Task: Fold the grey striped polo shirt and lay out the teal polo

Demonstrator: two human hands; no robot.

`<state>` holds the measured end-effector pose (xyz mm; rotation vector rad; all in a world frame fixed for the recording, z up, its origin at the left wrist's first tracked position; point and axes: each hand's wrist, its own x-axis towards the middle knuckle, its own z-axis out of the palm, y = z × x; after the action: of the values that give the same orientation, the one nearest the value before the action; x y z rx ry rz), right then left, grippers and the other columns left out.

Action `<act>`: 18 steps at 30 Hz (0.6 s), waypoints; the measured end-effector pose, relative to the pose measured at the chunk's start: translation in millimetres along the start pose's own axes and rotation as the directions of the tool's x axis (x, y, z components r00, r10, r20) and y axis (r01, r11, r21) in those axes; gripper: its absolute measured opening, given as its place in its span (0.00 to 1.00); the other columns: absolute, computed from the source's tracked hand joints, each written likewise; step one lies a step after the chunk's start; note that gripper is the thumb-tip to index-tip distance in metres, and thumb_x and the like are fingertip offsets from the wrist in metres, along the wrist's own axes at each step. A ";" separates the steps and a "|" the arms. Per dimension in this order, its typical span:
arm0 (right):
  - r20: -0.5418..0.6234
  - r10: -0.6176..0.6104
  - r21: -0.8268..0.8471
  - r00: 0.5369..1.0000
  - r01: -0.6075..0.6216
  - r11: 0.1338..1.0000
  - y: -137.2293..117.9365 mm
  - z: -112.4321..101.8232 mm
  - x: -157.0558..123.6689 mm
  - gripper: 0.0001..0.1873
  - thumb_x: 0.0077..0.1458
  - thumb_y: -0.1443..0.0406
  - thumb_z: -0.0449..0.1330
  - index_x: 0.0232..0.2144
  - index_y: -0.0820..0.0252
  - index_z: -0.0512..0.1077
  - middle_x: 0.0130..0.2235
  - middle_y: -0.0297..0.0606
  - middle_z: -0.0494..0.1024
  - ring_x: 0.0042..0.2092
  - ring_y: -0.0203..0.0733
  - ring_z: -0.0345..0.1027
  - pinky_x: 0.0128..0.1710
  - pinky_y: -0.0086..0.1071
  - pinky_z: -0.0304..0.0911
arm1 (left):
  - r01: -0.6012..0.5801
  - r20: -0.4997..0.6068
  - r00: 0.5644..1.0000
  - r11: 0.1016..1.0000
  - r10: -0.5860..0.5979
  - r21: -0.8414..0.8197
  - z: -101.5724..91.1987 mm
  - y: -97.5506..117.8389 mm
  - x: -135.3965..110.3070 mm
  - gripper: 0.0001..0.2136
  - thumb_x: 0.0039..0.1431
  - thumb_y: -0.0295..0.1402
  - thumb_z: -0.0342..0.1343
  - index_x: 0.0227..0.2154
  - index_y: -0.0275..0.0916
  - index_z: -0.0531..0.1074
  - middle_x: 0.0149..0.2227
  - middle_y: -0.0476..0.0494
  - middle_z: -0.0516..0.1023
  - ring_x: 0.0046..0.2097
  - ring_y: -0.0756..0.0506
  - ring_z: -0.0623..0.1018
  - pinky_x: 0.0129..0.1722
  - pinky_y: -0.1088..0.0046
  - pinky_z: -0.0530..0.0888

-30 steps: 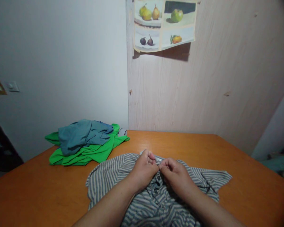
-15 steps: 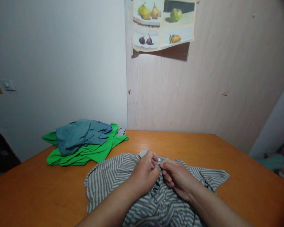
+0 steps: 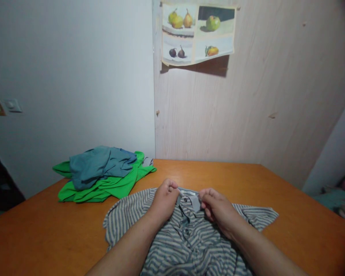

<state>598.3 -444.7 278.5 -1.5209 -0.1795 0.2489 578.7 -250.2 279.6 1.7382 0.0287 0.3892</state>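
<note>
A grey-and-white striped button-up shirt (image 3: pixel 172 245) lies front side up on the table, its collar toward the far side and its body rumpled. My left hand (image 3: pixel 165 201) pinches the left side of the collar. On the other side, my right hand (image 3: pixel 215 209) is closed on the collar's right edge. Between the hands show the plain grey inner collar (image 3: pixel 194 203), a pale neck label and a dark button near the top. Further down, the front placket runs in folds. The fingertips partly cover the collar edges.
At the back left of the orange-brown table (image 3: pixel 46 234) lies a heap with a blue-grey garment (image 3: pixel 100 165) over a bright green one (image 3: pixel 103 189). Behind the table stands a wall bearing a fruit poster (image 3: pixel 198 34). More fabric (image 3: pixel 333 195) shows at the far right.
My hands were close together at the middle of the collar and have moved apart, left and right. The collar between them now shows more, with its label and button.
</note>
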 end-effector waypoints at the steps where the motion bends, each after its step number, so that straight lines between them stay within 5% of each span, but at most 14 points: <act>1: 0.004 0.005 -0.046 1.000 -0.005 0.999 0.7 0.5 0.0 0.14 0.52 0.56 0.58 0.37 0.59 0.69 0.22 0.25 0.68 0.17 0.29 0.52 0.16 0.25 0.43 | -0.010 0.013 1.000 1.000 0.010 0.009 -0.1 -1.0 0.3 0.06 0.51 0.30 0.54 0.33 0.41 0.68 0.23 0.55 0.65 0.26 0.51 0.65 0.27 0.76 0.59; 6: 0.130 -0.112 -0.297 0.985 0.146 0.944 6.9 4.1 -1.5 0.28 0.53 0.59 0.59 0.55 0.61 0.66 0.22 0.23 0.66 0.21 0.33 0.55 0.20 0.26 0.48 | -0.046 0.085 0.995 0.998 0.043 0.032 1.1 3.1 -4.9 0.07 0.52 0.29 0.54 0.35 0.39 0.72 0.26 0.53 0.69 0.29 0.50 0.67 0.29 0.76 0.61; 11: 0.252 -0.239 -0.417 0.938 0.328 0.848 15.1 5.4 -0.6 0.09 0.54 0.60 0.59 0.36 0.58 0.73 0.23 0.25 0.64 0.25 0.33 0.56 0.25 0.27 0.49 | -0.014 0.178 0.984 0.999 0.021 -0.039 4.1 6.3 -9.8 0.07 0.52 0.31 0.57 0.35 0.39 0.72 0.27 0.52 0.71 0.30 0.50 0.69 0.31 0.76 0.64; 18: -0.037 -0.236 -0.259 0.971 0.219 0.941 19.9 -5.9 12.6 0.18 0.57 0.49 0.57 0.36 0.56 0.67 0.21 0.26 0.69 0.23 0.36 0.63 0.23 0.27 0.54 | 0.037 0.105 0.994 0.999 -0.034 -0.029 0.6 -5.2 -1.4 0.08 0.52 0.29 0.57 0.36 0.38 0.75 0.31 0.48 0.77 0.36 0.47 0.75 0.37 0.76 0.69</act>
<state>611.0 -446.2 257.9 -1.7426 -0.3418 -0.0128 578.6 -250.0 274.2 1.7233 -0.0215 0.2705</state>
